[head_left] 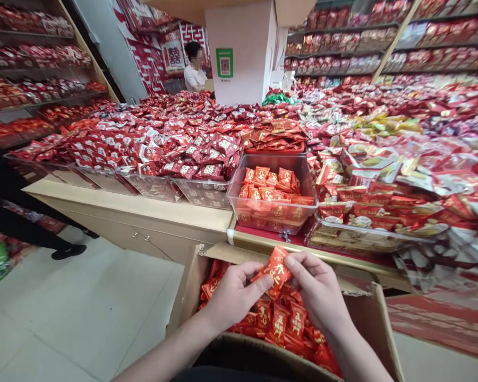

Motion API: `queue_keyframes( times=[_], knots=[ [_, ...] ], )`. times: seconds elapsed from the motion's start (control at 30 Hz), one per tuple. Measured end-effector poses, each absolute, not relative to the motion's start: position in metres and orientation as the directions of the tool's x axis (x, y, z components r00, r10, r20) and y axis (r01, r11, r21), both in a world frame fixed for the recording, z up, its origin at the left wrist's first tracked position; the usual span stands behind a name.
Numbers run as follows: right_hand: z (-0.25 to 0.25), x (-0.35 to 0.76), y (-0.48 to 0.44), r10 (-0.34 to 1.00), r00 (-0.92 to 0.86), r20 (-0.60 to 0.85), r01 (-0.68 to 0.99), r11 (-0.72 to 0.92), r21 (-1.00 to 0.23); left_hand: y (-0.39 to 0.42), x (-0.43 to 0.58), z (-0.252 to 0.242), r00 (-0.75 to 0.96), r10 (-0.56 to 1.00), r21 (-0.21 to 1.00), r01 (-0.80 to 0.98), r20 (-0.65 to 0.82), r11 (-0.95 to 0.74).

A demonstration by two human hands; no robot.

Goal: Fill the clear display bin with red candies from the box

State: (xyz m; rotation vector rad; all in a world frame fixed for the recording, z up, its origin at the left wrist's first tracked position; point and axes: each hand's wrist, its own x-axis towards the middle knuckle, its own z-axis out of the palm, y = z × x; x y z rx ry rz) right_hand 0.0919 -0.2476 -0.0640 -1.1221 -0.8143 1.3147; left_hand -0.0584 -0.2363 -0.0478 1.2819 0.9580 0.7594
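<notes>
Above an open cardboard box (pixel 382 318), both hands hold a shiny red candy packet (pixel 278 269) with gold characters. My left hand (pixel 236 291) pinches its lower left side, the thumb lying across the front. With thumb and fingers, my right hand (pixel 315 281) grips the packet's right edge. Whether a second packet sits behind it, I cannot tell. Many similar red packets (pixel 279 322) fill the box below, partly hidden by my hands and forearms. Just beyond the box stands a clear plastic bin (pixel 271 215), partly filled with red packets in rows.
Clear bins heaped with red packets (pixel 155 151) line the counter (pixel 103 212) on the left. Durian-labelled packets (pixel 354 207) fill a bin at right. A white pillar (pixel 242 53) rises behind. One person (pixel 194 69) is at the back; another person's legs (pixel 27 223) show at left.
</notes>
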Motion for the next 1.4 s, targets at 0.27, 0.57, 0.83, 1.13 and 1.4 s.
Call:
queue_keyframes(
  times=[0.27, 0.57, 0.83, 1.13, 1.4],
  knots=[
    [-0.071, 0.072, -0.253, 0.992, 0.030, -0.123, -0.250, -0.111, -0.962, -0.240, -0.063, -0.070, 0.312, 0.942, 0.987, -0.056, -0.124, 0.148],
    [-0.063, 0.074, -0.246, 0.989, -0.068, -0.132, -0.131, -0.140, -0.981, -0.244, -0.068, -0.070, 0.356, 0.917, 0.971, -0.086, -0.180, 0.224],
    [0.036, 0.095, -0.129, 0.960, 0.093, 0.264, 0.487, 0.187, -0.853, -0.223, -0.129, -0.072, 0.126, 0.965, 0.885, 0.387, 0.228, -0.260],
    [0.006, 0.046, -0.041, 0.943, -0.080, -0.323, 0.548, -0.229, -0.805, -0.203, -0.165, -0.111, -0.106, 0.955, 0.866, 0.459, 0.275, -0.199],
    [-0.002, 0.051, -0.034, 0.962, -0.066, -0.264, 0.697, -0.144, -0.702, -0.204, -0.159, -0.115, -0.079, 0.880, 0.724, 0.604, 0.469, -0.332]
  ],
)
